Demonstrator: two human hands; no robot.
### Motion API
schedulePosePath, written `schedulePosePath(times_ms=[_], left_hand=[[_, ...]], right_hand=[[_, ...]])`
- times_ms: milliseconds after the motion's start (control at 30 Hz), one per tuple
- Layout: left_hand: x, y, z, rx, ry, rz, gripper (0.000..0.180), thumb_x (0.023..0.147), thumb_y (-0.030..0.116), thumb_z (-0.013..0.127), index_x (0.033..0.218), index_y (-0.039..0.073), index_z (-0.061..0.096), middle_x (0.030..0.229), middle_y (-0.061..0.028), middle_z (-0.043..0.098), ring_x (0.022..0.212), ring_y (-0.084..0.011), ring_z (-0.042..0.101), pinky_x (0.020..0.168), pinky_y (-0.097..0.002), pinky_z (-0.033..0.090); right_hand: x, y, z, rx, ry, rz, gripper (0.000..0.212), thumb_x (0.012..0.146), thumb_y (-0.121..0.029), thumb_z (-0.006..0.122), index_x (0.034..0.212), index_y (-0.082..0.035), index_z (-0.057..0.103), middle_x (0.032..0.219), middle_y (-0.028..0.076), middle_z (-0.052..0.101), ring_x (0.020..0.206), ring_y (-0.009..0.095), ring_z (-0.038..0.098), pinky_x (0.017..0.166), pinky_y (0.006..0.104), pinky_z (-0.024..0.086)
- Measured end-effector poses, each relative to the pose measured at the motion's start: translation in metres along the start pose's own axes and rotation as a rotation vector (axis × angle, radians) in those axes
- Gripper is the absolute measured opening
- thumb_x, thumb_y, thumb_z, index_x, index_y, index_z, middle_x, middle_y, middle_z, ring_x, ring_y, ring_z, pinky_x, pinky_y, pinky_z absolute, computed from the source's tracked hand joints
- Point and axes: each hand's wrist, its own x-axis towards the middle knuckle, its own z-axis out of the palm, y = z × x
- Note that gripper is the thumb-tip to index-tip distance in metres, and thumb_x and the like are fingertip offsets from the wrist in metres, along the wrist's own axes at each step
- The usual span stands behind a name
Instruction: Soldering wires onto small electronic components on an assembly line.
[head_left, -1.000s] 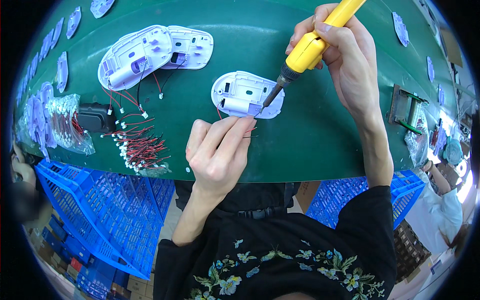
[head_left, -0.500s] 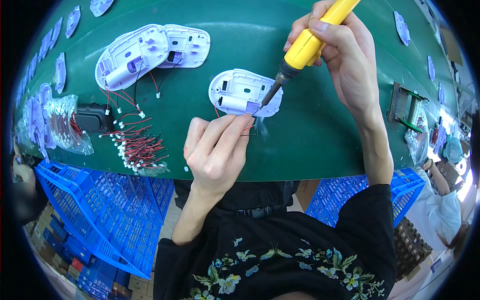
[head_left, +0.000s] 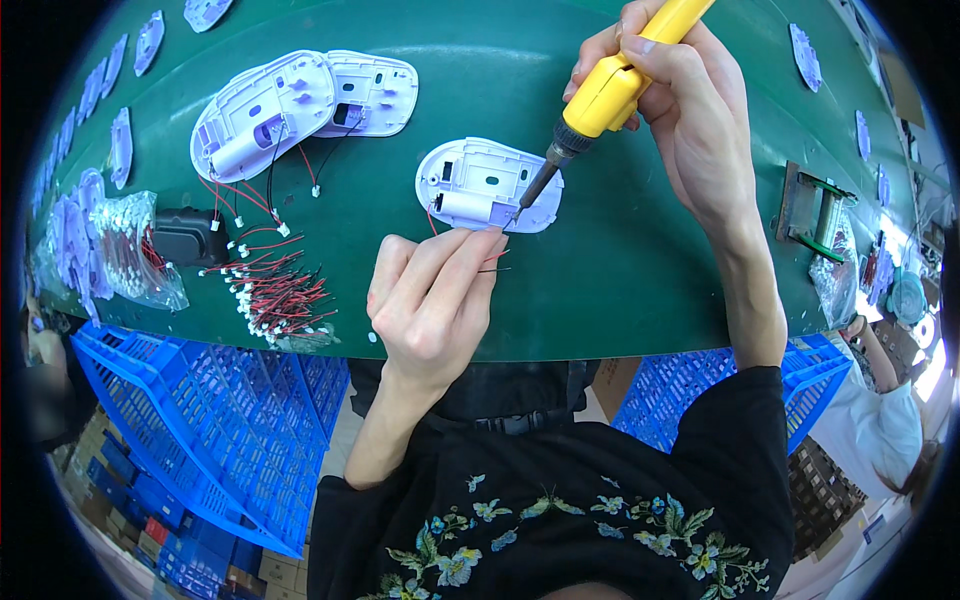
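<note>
Plastic shell (head_left: 468,184), pale and oval with its hollow inner side facing up, lies on a green table (head_left: 620,290) in the middle of the scene, in front of the person. The left hand (head_left: 425,305) reaches in from the near side, its thumb and fingers pinched together on thin wires (head_left: 494,269) at the shell's near edge; red and black ends poke out to the right of the fingertips. The right hand (head_left: 700,120) comes in from the right, wrapped around the yellow handle of a soldering iron (head_left: 604,97). The iron slants down to the left, its dark tip at the near right part of the shell, just beside the left fingertips; the exact contact is too small to tell.

Farther to the left, similar shells (head_left: 262,112) overlap one another, with red and black leads trailing from them. Nearer on the left are a loose heap of wires with white plugs (head_left: 285,300), a black box (head_left: 190,236) and a clear bag (head_left: 130,245) of more wires. On the right stands a small metal holder (head_left: 798,208). A blue crate (head_left: 210,430) sits below the table's near edge on the left.
</note>
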Motion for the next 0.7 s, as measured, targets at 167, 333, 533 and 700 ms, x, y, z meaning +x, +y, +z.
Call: schedulePosePath(times_ms=[167, 333, 533, 700], left_hand=[[0.003, 0.005, -0.003, 0.007, -0.035, -0.039, 0.024, 0.07, -0.005, 0.085, 0.092, 0.004, 0.079, 0.085, -0.0047, 0.074, 0.069, -0.0192, 0.056, 0.061, -0.0308, 0.043], [0.002, 0.004, -0.001, 0.004, -0.033, -0.037, 0.024, 0.07, -0.005, 0.085, 0.092, 0.004, 0.079, 0.085, -0.0045, 0.074, 0.069, -0.0193, 0.056, 0.061, -0.0308, 0.044], [0.0, 0.0, -0.001, -0.004, -0.016, -0.004, 0.031, 0.065, -0.005, 0.083, 0.094, 0.004, 0.078, 0.086, -0.0024, 0.072, 0.068, -0.0189, 0.053, 0.059, -0.0311, 0.042], [0.001, 0.001, 0.001, -0.01, -0.012, -0.003, 0.032, 0.065, -0.006, 0.083, 0.095, 0.004, 0.078, 0.087, -0.0027, 0.073, 0.068, -0.0187, 0.053, 0.059, -0.031, 0.042]], right_hand=[[-0.001, 0.003, 0.005, 0.045, 0.045, -0.03, 0.011, 0.098, -0.011, 0.055, 0.106, -0.005, 0.052, 0.093, 0.014, 0.07, 0.084, 0.02, 0.069, 0.07, 0.0265, 0.053], [0.002, 0.004, -0.005, -0.08, 0.032, 0.04, 0.01, 0.099, -0.012, 0.056, 0.106, -0.005, 0.053, 0.093, 0.013, 0.07, 0.083, 0.018, 0.068, 0.069, 0.0251, 0.051], [0.0, 0.001, 0.0, -0.058, 0.03, 0.014, 0.011, 0.099, -0.013, 0.057, 0.107, -0.006, 0.053, 0.092, 0.012, 0.071, 0.082, 0.016, 0.067, 0.067, 0.0241, 0.05], [0.003, 0.009, -0.011, -0.116, -0.01, -0.031, 0.015, 0.097, -0.012, 0.061, 0.107, -0.006, 0.053, 0.091, 0.013, 0.071, 0.083, 0.016, 0.067, 0.067, 0.0239, 0.049]])
